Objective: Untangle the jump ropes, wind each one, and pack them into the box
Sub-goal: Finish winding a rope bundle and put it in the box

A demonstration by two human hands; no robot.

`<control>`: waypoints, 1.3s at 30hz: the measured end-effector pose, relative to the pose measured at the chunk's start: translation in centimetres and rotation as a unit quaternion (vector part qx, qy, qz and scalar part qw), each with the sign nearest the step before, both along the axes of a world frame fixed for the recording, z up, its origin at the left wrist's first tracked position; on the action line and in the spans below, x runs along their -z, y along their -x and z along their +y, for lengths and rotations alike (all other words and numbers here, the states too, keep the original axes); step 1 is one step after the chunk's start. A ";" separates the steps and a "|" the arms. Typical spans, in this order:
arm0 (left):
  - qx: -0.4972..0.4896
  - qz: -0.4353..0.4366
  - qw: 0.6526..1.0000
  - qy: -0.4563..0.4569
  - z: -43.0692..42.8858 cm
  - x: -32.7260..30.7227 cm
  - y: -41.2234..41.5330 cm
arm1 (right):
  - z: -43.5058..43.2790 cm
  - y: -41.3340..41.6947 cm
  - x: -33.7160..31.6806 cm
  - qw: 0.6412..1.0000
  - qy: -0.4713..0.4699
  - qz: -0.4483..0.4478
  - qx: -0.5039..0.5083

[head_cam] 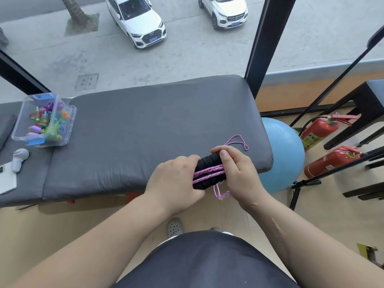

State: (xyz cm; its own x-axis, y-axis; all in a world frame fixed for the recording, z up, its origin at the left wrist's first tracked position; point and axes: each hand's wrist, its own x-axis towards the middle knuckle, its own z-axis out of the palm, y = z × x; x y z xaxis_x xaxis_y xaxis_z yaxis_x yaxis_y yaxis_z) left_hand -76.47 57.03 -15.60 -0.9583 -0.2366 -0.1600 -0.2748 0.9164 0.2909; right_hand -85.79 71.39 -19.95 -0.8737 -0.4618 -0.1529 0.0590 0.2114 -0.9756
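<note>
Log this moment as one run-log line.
step: pink rope wound round black handles, tails loose | left hand: grips handles | right hand: grips handles | box: on bench, left, part filled

You hold one rope between both hands, just above the near edge of the bench. Its two black foam handles lie side by side as one bundle, angled from near-left to far-right. The pink cord crosses them lengthwise in a few strands. Your left hand grips the bundle's left end and your right hand grips the right end, thumb on top. A loose loop of cord lies on the bench beyond your right hand, and a frayed end hangs below. The clear box sits open at far left, part-filled with bright wound ropes.
</note>
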 end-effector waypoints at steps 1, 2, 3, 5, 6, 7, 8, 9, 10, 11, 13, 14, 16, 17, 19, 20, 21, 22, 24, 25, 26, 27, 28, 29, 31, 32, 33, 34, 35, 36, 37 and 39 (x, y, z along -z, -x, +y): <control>-0.006 -0.006 0.999 -0.044 -0.4 0.0 0.0 | 0.1 0.0 0.0 1.000 0.001 -0.004 -0.013; -0.007 -0.009 0.997 -0.077 -0.7 0.0 -0.1 | 0.1 0.0 0.0 1.000 -0.001 -0.004 -0.025; -0.008 -0.009 0.995 -0.103 -0.9 0.0 -0.1 | 0.2 0.0 0.0 0.999 -0.004 -0.003 -0.036; -0.019 -0.001 0.989 -0.146 -1.0 0.1 -0.2 | 0.3 0.0 0.1 0.999 -0.004 0.001 -0.046; -0.025 0.004 0.986 -0.166 -1.0 0.2 -0.3 | 0.4 0.1 0.3 0.999 -0.004 0.002 -0.044; -0.030 0.007 0.983 -0.182 -1.1 0.4 -0.3 | 0.4 0.1 0.4 0.999 -0.005 0.003 -0.042; -0.033 0.007 0.980 -0.195 -1.2 0.4 -0.3 | 0.5 0.1 0.5 0.999 -0.006 0.004 -0.038; -0.034 0.004 0.978 -0.204 -1.3 0.5 -0.3 | 0.5 0.1 0.5 0.999 -0.008 0.004 -0.035; -0.033 0.000 0.977 -0.210 -1.4 0.5 -0.2 | 0.5 0.0 0.6 0.999 -0.010 0.004 -0.032; -0.029 -0.003 0.977 -0.211 -1.4 0.5 -0.2 | 0.5 0.0 0.6 1.000 -0.011 0.002 -0.027; -0.017 -0.004 0.979 -0.203 -1.3 0.5 0.1 | 0.5 0.0 0.5 1.000 -0.003 -0.005 -0.017; -0.011 -0.004 0.980 -0.198 -1.3 0.4 0.3 | 0.5 0.1 0.6 1.000 0.003 -0.008 -0.015; -0.001 -0.006 0.981 -0.193 -1.4 0.4 0.4 | 0.6 0.2 0.7 1.000 0.003 -0.010 -0.017; 0.001 -0.010 0.982 -0.189 -1.4 0.5 0.4 | 0.6 0.2 0.7 1.000 -0.002 -0.012 -0.022; 0.000 -0.019 0.985 -0.172 -1.4 0.7 0.4 | 0.6 0.1 0.8 0.999 -0.011 -0.030 -0.038; -0.001 -0.027 0.986 -0.164 -1.4 0.8 0.4 | 0.7 0.1 0.8 0.998 -0.016 -0.041 -0.052; -0.002 -0.036 0.987 -0.157 -1.4 0.9 0.4 | 0.9 0.2 0.7 0.996 -0.027 -0.042 -0.069; 0.001 -0.047 0.988 -0.148 -1.4 1.0 0.4 | 1.3 0.4 0.7 0.994 -0.052 -0.026 -0.092; 0.016 -0.077 0.990 -0.117 -1.4 1.2 0.4 | 2.1 1.1 0.9 0.961 -0.190 0.076 -0.186; 0.026 -0.095 0.990 -0.101 -1.4 1.3 0.4 | 2.4 1.3 0.8 0.915 -0.288 0.152 -0.238; 0.031 -0.111 0.989 -0.091 -1.3 1.4 0.3 | 2.6 1.4 0.9 0.863 -0.362 0.223 -0.273; 0.032 -0.124 0.988 -0.086 -1.3 1.5 0.3 | 2.8 1.5 1.0 0.829 -0.394 0.273 -0.288; 0.029 -0.133 0.987 -0.083 -1.4 1.6 0.3 | 2.9 1.5 1.1 0.813 -0.399 0.306 -0.295; 0.023 -0.137 0.987 -0.083 -1.5 1.7 0.4 | 3.1 1.6 1.1 0.802 -0.398 0.333 -0.296; 0.003 -0.137 0.986 -0.095 -1.9 1.7 0.6 | 3.6 1.8 1.5 0.784 -0.387 0.385 -0.295; -0.012 -0.137 0.984 -0.117 -2.1 1.6 0.7 | 4.0 2.0 1.7 0.781 -0.369 0.409 -0.293; -0.032 -0.134 0.979 -0.152 -2.4 1.4 0.8 | 4.5 2.2 1.9 0.779 -0.345 0.434 -0.292; -0.055 -0.127 0.971 -0.193 -2.8 1.2 0.8 | 4.9 2.4 2.0 0.775 -0.330 0.451 -0.295; -0.077 -0.120 0.962 -0.234 -3.2 0.9 0.7 | 5.4 2.5 2.2 0.771 -0.321 0.461 -0.300; -0.092 -0.117 0.952 -0.268 -3.4 0.6 0.6 | 5.7 2.7 2.4 0.770 -0.316 0.463 -0.304; -0.099 -0.118 0.942 -0.297 -3.6 0.2 0.5 | 5.9 2.7 2.5 0.773 -0.309 0.462 -0.306; -0.094 -0.127 0.926 -0.343 -3.5 -0.4 0.3 | 6.2 2.7 2.6 0.783 -0.296 0.457 -0.301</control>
State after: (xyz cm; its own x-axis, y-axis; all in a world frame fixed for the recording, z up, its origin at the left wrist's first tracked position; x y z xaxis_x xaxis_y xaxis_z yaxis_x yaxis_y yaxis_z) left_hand -76.78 53.57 -15.22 -0.8214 -0.1547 -0.5490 -0.5500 0.4696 0.6906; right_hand -88.47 77.60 -22.56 -0.3949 -0.9163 0.0664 -0.8905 0.3639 -0.2732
